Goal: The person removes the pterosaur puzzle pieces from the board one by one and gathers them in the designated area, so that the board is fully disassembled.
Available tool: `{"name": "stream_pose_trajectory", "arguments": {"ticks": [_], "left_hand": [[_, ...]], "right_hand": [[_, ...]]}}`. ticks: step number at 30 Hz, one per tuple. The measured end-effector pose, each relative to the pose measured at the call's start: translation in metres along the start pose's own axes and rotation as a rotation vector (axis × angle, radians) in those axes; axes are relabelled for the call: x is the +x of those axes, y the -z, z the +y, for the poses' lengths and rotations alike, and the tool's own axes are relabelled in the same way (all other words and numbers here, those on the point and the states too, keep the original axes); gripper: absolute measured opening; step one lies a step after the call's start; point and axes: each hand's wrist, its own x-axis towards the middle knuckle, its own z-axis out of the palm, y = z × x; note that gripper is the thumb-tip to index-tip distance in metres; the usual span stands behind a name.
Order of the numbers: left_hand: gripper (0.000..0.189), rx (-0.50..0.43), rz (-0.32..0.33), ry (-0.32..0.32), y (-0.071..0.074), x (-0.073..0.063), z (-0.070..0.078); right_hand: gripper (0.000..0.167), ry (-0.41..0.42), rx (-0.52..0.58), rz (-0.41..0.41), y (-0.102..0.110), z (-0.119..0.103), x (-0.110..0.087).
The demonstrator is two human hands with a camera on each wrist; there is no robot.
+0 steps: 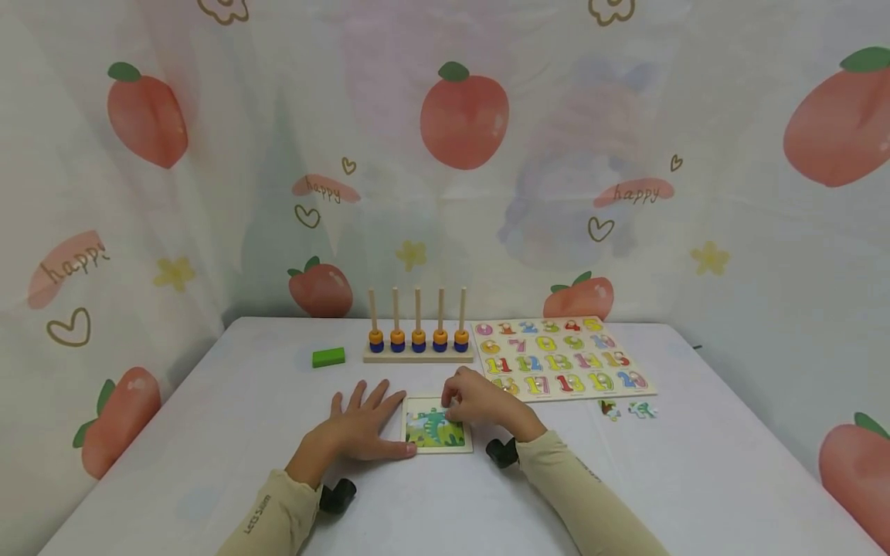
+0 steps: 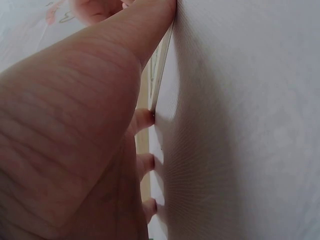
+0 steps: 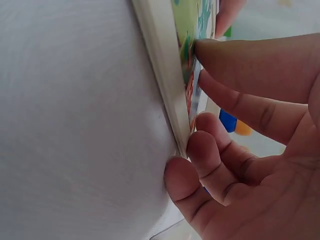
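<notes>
A small framed jigsaw puzzle (image 1: 436, 445) with a green dinosaur picture lies flat on the table between the hands. My left hand (image 1: 361, 432) is spread with straight fingers, its thumb resting on the puzzle's near left corner and a fingertip at the far left one. Over the far right part of the puzzle, my right hand (image 1: 480, 398) bends its fingers; thumb and index finger pinch a puzzle piece (image 3: 196, 92) at the picture surface, mostly hidden. Its other fingertips touch the frame's edge (image 3: 167, 82). Two loose puzzle pieces (image 1: 643, 410) lie farther right.
Behind the puzzle stands a wooden peg rack (image 1: 417, 357) with orange and blue beads. A number board (image 1: 556, 372) lies to its right, close behind the right hand. A green block (image 1: 328, 357) sits on the left. The patterned cloth (image 1: 459, 232) hangs at the back.
</notes>
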Motion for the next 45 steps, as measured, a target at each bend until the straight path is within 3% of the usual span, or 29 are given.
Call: {"name": "stream_pose_trajectory", "arguments": {"ticks": [10,19,29,36,45], "left_hand": [[0.106,-0.01,0.005,-0.009,0.0,0.0,0.0],[0.106,0.0,0.007,-0.001,0.0,0.0,0.001],[0.107,-0.016,-0.003,0.007,0.0,0.002,0.001],[0.109,-0.012,0.007,-0.008,-0.002,0.002,0.0],[0.111,-0.034,-0.002,-0.032,0.0,0.0,0.0]], "right_hand": [[0.015,0.038,-0.034,0.009,0.001,-0.001,0.001],[0.018,-0.003,0.057,0.086,0.006,0.0,-0.001],[0.01,0.001,0.098,0.109,0.012,0.001,-0.005],[0.01,0.044,0.143,0.154,0.027,0.006,-0.01],[0.009,0.002,0.151,0.222,0.054,0.025,-0.031]]}}
